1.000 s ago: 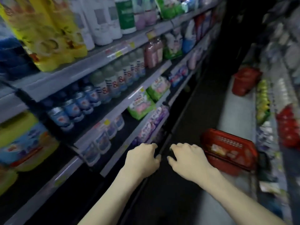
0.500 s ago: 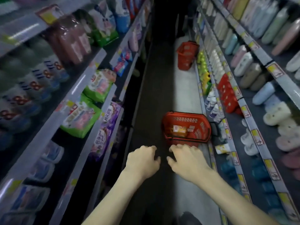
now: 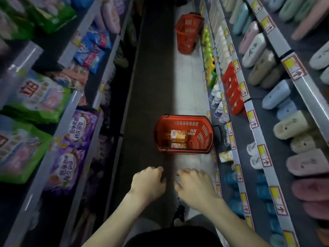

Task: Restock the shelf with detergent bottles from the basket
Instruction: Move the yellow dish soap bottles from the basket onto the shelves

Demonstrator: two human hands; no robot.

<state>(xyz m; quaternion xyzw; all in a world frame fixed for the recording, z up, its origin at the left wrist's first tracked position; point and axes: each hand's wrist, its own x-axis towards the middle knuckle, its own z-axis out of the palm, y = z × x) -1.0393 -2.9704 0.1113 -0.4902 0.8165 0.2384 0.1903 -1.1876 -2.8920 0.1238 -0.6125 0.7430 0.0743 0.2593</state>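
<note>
A red plastic basket [image 3: 204,132] stands on the aisle floor ahead of me, close to the right shelving. Inside it lie yellow detergent bottles [image 3: 178,136] with white labels. My left hand [image 3: 147,184] and my right hand [image 3: 195,187] hover side by side below the basket, nearer to me, palms down. The fingers of both are loosely curled and hold nothing. Neither hand touches the basket.
The left shelving [image 3: 99,90] carries green and purple detergent bags. Slippers, red boxes and yellow bottles fill the right shelving [image 3: 238,114]. A second red basket [image 3: 187,32] stands farther down the narrow aisle. My shoe shows on the floor beneath my hands.
The view has swung from the left shelves toward the aisle floor. The near basket now sits in the middle of the view. Both hands keep their loose, empty pose.
</note>
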